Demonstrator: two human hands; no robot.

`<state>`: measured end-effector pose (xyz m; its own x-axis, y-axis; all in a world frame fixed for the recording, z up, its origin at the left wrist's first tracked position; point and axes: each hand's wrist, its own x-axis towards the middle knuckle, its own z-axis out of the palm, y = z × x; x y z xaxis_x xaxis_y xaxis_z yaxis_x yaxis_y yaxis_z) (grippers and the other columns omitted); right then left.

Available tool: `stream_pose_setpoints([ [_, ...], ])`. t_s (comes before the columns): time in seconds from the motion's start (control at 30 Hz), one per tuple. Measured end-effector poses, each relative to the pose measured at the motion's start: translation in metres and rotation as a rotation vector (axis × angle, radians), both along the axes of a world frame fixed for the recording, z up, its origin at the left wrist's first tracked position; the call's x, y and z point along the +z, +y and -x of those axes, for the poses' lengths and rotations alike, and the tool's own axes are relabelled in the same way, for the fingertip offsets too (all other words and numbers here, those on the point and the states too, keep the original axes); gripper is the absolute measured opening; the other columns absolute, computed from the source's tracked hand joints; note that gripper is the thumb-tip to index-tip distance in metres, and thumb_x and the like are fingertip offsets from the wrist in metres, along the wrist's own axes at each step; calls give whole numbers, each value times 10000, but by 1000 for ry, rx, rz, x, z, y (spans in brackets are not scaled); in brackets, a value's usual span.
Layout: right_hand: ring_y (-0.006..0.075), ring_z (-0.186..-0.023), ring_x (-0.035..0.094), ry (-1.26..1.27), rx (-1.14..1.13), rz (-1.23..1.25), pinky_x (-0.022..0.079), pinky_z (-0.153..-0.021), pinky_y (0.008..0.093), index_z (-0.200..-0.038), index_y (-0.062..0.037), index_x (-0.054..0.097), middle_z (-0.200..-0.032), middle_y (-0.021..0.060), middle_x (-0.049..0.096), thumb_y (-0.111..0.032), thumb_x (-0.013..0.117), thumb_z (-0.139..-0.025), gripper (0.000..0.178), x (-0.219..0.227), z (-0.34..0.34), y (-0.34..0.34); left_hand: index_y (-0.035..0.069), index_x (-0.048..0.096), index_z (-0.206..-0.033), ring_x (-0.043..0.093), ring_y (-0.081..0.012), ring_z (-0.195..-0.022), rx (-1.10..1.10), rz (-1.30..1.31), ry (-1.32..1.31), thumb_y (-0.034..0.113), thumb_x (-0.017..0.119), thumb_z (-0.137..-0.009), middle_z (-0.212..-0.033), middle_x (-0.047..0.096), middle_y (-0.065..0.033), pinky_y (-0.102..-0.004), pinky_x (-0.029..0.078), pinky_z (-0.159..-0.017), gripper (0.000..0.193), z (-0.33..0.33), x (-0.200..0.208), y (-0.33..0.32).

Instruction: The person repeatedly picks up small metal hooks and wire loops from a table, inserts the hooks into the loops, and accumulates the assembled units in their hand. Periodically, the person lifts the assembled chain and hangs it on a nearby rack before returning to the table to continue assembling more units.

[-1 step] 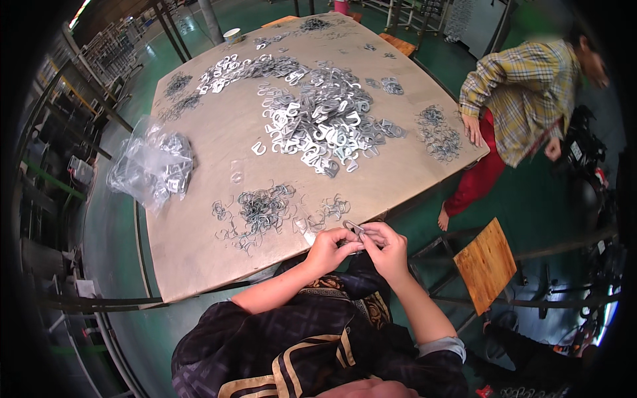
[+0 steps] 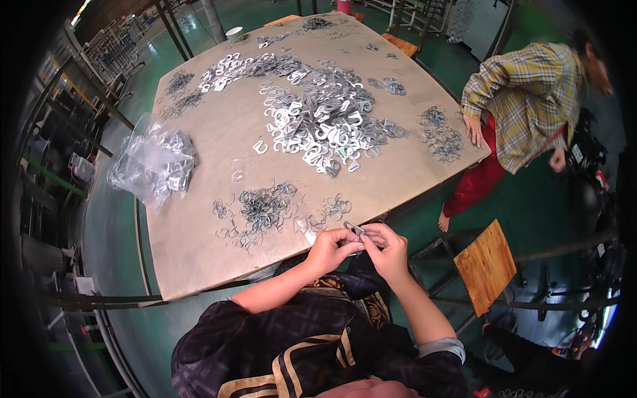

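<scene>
At the near edge of the table, my left hand [image 2: 329,251] and my right hand [image 2: 387,251] meet with their fingertips pinched together. Between them they grip a small grey metal hook [image 2: 353,227], whose curved end sticks up above the fingers. Its lower part is hidden by my fingers. Just left of the hands lies a small clear plastic piece [image 2: 304,225]. Beyond it, a tangle of thin wire rings [image 2: 262,207] is spread on the tabletop. A large heap of flat grey hook-shaped pieces [image 2: 322,119] covers the table's middle.
A clear plastic bag [image 2: 154,162] of grey pieces rests at the left edge of the table [image 2: 206,142]. More wire rings [image 2: 440,134] lie near the right corner, where a co-worker's hand [image 2: 474,131] leans. A wooden stool [image 2: 486,266] stands right of me. A bowl [image 2: 234,33] sits at the far edge.
The co-worker's upper body and hanging fist have shifted slightly to the right. My hands and the hook stay in the same place.
</scene>
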<state>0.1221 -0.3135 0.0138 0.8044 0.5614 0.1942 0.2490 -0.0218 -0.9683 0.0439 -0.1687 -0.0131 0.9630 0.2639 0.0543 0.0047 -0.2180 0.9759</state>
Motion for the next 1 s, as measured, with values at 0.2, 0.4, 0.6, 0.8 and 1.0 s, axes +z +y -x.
stream_pose_setpoints([
  [0.2, 166, -836, 708, -3, -30, -4, 561, -728, 270, -1002, 66, 627, -899, 128, 710, 37, 640, -855, 151, -10, 10, 0, -5, 696, -875, 589, -54, -720, -26, 169, 108, 113, 762, -814, -773, 684, -27, -224, 485, -665, 148, 8, -12, 7],
  [0.4, 145, -828, 698, 55, -57, -29, 549, -728, 252, -1003, 61, 628, -885, 112, 704, 55, 645, -847, 156, -17, 18, -6, -3, 686, -863, 633, -135, -744, 67, 69, -41, 156, 731, -836, -817, 697, -96, -297, 502, -677, 167, 11, -12, 34],
  [0.6, 143, -825, 698, 46, -61, -19, 552, -731, 254, -1004, 57, 631, -878, 108, 703, 59, 648, -843, 161, -20, 10, -2, -43, 608, -970, 576, -361, -910, 372, -998, 98, 11, 507, -779, -941, 608, -218, -412, 477, -849, 223, -23, -35, 92],
  [0.8, 139, -820, 698, 21, -82, 0, 552, -733, 248, -995, 62, 630, -872, 106, 703, 69, 636, -844, 151, -18, 8, -6, -18, 624, -1092, 559, -355, -1048, 226, -854, 85, 13, 566, -772, -1119, 602, -196, -421, 453, -899, 326, -36, -25, 72],
  [1.0, 121, -793, 686, 20, -79, -7, 545, -720, 241, -987, 65, 629, -869, 103, 701, 70, 635, -845, 143, -23, 2, -6, 97, 678, -999, 564, -298, -1008, 437, -1023, 314, 157, 700, -770, -1048, 620, -98, -424, 448, -871, 238, -5, -19, 141],
])
